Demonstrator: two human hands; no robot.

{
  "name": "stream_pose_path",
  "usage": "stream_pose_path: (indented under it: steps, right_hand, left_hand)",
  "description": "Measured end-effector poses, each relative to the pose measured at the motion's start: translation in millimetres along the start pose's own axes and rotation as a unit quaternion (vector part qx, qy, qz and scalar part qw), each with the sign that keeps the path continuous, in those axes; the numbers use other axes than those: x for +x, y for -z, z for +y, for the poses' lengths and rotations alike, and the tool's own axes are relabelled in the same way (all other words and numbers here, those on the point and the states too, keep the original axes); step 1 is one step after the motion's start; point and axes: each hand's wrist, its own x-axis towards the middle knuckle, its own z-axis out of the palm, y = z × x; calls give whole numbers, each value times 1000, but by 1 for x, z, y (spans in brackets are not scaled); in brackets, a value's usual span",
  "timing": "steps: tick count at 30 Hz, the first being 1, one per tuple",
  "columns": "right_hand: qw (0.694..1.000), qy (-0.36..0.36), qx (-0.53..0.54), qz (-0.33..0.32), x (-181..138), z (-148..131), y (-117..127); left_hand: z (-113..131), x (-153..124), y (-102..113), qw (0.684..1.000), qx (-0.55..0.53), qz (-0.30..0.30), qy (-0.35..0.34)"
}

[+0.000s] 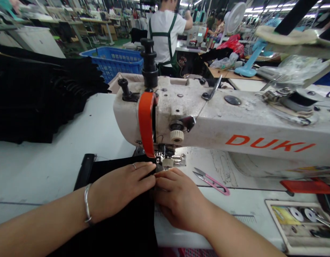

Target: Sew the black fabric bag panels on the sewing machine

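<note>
Black fabric [122, 228] lies on the sewing machine [207, 121] table, its far end close to the presser foot [168, 163]. My left hand [124, 185], with a ring and a bangle, rests flat on the fabric, fingers stretched toward the needle area. Beside it, my right hand [181, 200] is closed at the fabric's right edge, thumb and fingers pinched just in front of the presser foot. The exact spot under its fingertips is hidden. To the right of that hand lie thread snips [213, 182] with pink handles.
A tall stack of black fabric pieces [33, 92] stands at the left. Behind the machine are a blue basket [113, 64] and a person [165, 32] at another machine. A tray with bobbins [295, 239] sits at the lower right.
</note>
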Motion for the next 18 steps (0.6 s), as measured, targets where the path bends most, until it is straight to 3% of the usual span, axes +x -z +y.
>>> stream_pose_path:
  steps: [4, 10, 12, 16, 18]
  right_hand:
    - [1000, -10, 6, -9, 0, -1, 0]
    - [999, -38, 8, 8, 2, 4, -1]
    - [999, -44, -4, 9, 4, 6, 0]
    - [999, -51, -20, -1, -1, -5, 0]
    - [998, -63, -8, 8, -11, -21, -8]
  left_hand:
    - [-3, 1, -2, 1000, -4, -13, -12]
    - [-38, 11, -1, 998, -37, -12, -43]
    - [-38, 9, 2, 998, -40, -4, -39]
    - [12, -22, -4, 998, 1, 4, 65]
    - [47, -44, -17, 996, 50, 23, 69]
